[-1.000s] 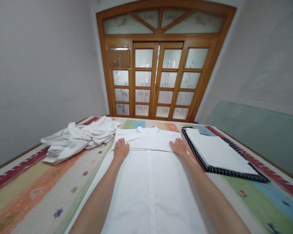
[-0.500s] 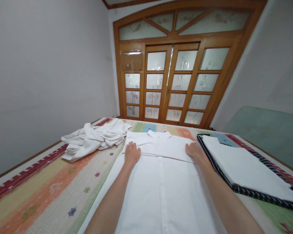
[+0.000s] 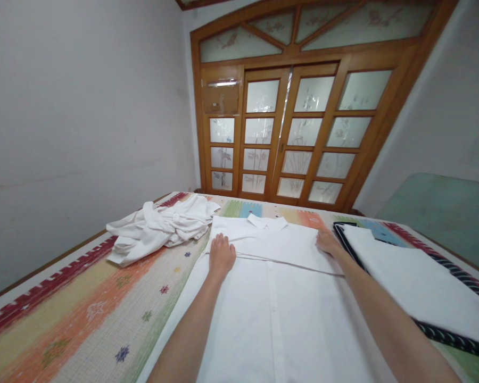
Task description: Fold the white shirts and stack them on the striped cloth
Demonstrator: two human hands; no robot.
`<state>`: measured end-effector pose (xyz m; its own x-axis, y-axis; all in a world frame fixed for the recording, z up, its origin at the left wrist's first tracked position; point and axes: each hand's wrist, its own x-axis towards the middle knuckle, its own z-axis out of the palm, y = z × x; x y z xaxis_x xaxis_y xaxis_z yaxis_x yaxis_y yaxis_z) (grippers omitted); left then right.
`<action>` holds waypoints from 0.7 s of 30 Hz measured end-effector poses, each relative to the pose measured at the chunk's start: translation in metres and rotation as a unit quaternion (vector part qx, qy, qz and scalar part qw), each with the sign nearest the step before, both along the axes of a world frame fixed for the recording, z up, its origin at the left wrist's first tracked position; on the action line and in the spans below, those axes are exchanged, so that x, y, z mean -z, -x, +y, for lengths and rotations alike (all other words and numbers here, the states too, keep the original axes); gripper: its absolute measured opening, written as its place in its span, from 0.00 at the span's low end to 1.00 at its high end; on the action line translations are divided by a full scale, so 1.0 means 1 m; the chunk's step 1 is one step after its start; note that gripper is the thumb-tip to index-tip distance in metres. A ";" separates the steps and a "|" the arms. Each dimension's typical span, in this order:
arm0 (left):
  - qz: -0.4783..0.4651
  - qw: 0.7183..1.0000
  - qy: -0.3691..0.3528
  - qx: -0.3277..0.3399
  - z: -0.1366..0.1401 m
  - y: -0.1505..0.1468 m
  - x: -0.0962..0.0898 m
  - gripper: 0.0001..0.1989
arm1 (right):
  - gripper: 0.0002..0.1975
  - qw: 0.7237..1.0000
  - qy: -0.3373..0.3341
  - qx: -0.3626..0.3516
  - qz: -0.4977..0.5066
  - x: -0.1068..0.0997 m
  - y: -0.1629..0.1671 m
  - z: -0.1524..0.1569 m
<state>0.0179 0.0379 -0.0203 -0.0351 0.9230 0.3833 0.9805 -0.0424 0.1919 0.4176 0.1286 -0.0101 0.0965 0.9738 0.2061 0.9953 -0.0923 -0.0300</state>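
A white shirt [image 3: 247,308] lies spread out in front of me, its collar [image 3: 267,222] at the far end and its button placket running towards me. Across its upper part lies a folded-over layer with a loose lower edge. On the left side of that layer, my left hand [image 3: 222,254] has its fingers bent onto the cloth, thumb to the right. At the right shoulder edge, my right hand [image 3: 328,243] is closed, the cloth pinched between fingers and thumb; its fingertips are partly hidden.
A crumpled white garment [image 3: 159,229] lies to the left. On the right, a flat folded white garment [image 3: 415,279] rests on a black patterned cloth [image 3: 455,334]. Underneath is a colourful striped bedspread [image 3: 143,298]. Wooden glass-paned doors [image 3: 291,133] stand beyond; a greenish board [image 3: 443,213] is at right.
The view has shifted slightly, so everything sits a little differently in the picture. My right hand has moved slightly outward along the shirt's right shoulder; my left stays on the folded layer.
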 end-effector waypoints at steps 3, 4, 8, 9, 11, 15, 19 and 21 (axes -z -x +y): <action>0.006 1.000 -0.010 -0.003 0.002 0.000 0.001 0.22 | 0.19 0.999 0.029 0.009 -0.010 -0.012 -0.012 0.001; 0.007 1.000 -0.011 -0.004 0.002 0.001 0.002 0.21 | 0.19 0.999 0.037 0.005 -0.020 -0.017 -0.016 0.000; 0.013 1.000 -0.011 -0.006 0.004 0.001 0.002 0.21 | 0.16 0.996 0.057 -0.031 -0.062 -0.031 -0.027 -0.003; 0.014 1.000 -0.010 -0.005 0.004 0.001 0.002 0.21 | 0.16 0.996 0.056 -0.035 -0.064 -0.034 -0.028 -0.004; 0.013 1.000 -0.008 -0.003 0.004 0.001 0.001 0.21 | 0.15 0.996 0.052 -0.033 -0.066 -0.037 -0.028 -0.004; 0.004 1.000 -0.006 0.002 0.002 0.001 -0.001 0.20 | 0.15 0.996 0.031 -0.006 -0.082 -0.035 -0.025 -0.006; 0.011 1.000 -0.010 0.003 0.002 0.002 -0.002 0.19 | 0.14 0.998 -0.006 0.017 -0.067 -0.029 -0.024 -0.007; 0.014 1.000 -0.007 0.000 0.002 0.002 -0.002 0.19 | 0.15 0.999 -0.023 0.032 -0.031 -0.030 -0.025 -0.006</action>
